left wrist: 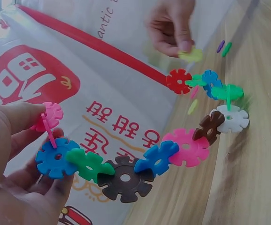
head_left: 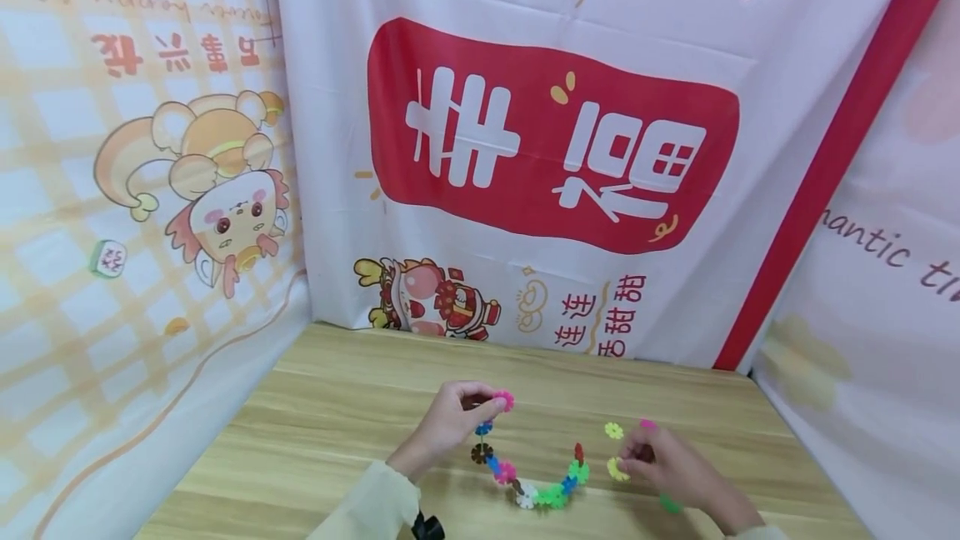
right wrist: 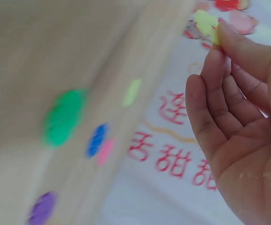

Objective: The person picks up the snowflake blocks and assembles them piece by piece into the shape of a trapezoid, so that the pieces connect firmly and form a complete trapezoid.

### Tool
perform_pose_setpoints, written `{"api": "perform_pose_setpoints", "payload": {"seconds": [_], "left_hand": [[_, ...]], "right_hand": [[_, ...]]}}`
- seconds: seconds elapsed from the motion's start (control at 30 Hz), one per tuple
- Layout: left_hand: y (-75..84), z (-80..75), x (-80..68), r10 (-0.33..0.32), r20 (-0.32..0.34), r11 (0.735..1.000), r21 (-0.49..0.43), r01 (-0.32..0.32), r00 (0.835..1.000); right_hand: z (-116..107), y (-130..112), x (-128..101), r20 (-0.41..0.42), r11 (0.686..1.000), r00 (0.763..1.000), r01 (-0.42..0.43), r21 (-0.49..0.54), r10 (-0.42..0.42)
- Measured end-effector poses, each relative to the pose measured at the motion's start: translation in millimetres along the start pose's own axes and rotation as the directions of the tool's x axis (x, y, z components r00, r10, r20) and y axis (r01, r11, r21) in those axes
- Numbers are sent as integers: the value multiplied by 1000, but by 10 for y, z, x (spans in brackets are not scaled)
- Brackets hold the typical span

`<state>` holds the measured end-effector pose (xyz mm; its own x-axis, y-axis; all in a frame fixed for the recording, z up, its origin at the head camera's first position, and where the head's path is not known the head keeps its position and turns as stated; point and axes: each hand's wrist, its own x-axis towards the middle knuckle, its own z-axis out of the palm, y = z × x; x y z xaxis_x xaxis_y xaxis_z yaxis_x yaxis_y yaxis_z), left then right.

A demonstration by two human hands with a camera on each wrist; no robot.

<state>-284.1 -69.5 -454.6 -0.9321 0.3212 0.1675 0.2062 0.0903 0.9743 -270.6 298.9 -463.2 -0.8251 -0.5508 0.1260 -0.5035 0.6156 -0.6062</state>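
My left hand (head_left: 450, 426) pinches the pink end of a chain of interlocking snowflake discs (left wrist: 126, 179). From there the chain curves down and round to the right, through blue, green, dark brown, pink and white discs. A red disc (left wrist: 179, 81) forms its far end, standing up. Between thumb and forefinger, my right hand (head_left: 671, 465) grips a single yellow snowflake disc (right wrist: 207, 26). In the head view this disc is a short way right of the chain's red end, apart from it.
Loose discs lie on the wooden table (head_left: 322, 407) around my right hand: a yellow disc (head_left: 613, 431), a pink disc (head_left: 648, 424), a green disc (right wrist: 65, 117), a blue disc (right wrist: 97, 140) and a purple disc (right wrist: 42, 208). Printed cloth (head_left: 517, 290) hangs along the table's back and sides.
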Motion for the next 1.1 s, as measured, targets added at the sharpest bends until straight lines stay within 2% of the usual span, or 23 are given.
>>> {"api": "perform_pose_setpoints", "payload": {"seconds": [0.17, 0.3, 0.57, 0.67, 0.83, 1.1], "left_hand": [[-6, -4, 7, 4, -10, 1000, -1, -4, 1000], [-15, -23, 6, -2, -27, 1000, 13, 2, 1000], [-45, -39, -30, -23, -38, 999, 36, 24, 999], [-42, -42, -39, -28, -41, 999, 28, 30, 999], [-29, -37, -36, -13, -36, 1000, 24, 13, 999], [49, -32, -35, 50, -26, 997, 53, -49, 998]], "right_hand": [[-34, -267, 238, -67, 994, 992, -103, 31, 105], [-7, -456, 424, -97, 990, 988, -115, 81, 123], [138, -832, 740, -92, 966, 987, -109, 236, 133], [191, -895, 846, -80, 939, 983, -134, 318, 167], [241, -981, 969, -38, 871, 975, -177, 457, 218], [268, -1048, 1019, -3, 795, 960, -230, 561, 280]]}}
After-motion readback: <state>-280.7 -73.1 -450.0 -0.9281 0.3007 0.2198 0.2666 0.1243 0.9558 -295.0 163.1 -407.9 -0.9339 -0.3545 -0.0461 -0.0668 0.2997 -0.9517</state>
